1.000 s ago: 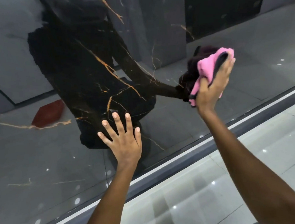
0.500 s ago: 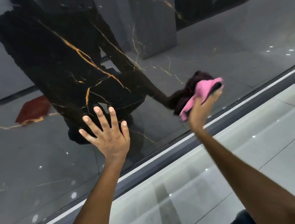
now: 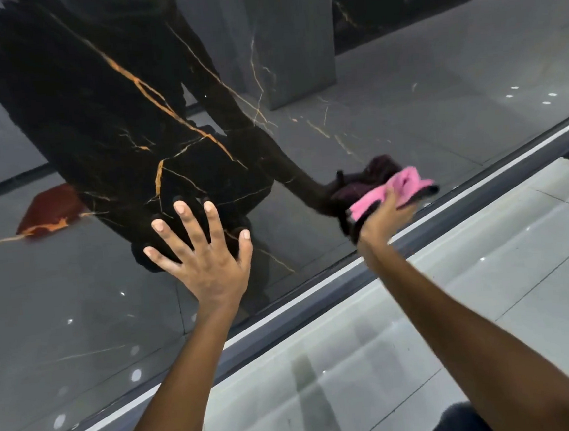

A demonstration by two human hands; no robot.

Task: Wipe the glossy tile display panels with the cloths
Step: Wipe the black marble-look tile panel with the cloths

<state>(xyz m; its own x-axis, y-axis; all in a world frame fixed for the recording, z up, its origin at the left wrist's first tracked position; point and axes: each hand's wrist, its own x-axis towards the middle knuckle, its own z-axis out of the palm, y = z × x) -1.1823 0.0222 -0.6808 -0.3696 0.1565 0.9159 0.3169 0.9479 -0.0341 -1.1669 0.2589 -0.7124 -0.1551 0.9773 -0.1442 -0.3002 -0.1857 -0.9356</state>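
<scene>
Wiping the low edge of a shiny black tile panel

Nearest is the pale floor, and a grey rail runs along the foot of the panel. Just above the rail, the left hand lies flat on the panel with its fingers spread wide, holding nothing. To its right, close above the rail, the right hand grips a pink cloth against the panel. The bare left hand may leave smudgy marks on the shiny tile, so that spot may need wiping again. The cloth is bunched up, so it could miss bits or catch on the rail. Farther up, the panel mirrors a dark shape of the person, and a red thing shows to the left. Nothing blocks the cloth but the rail.
</scene>
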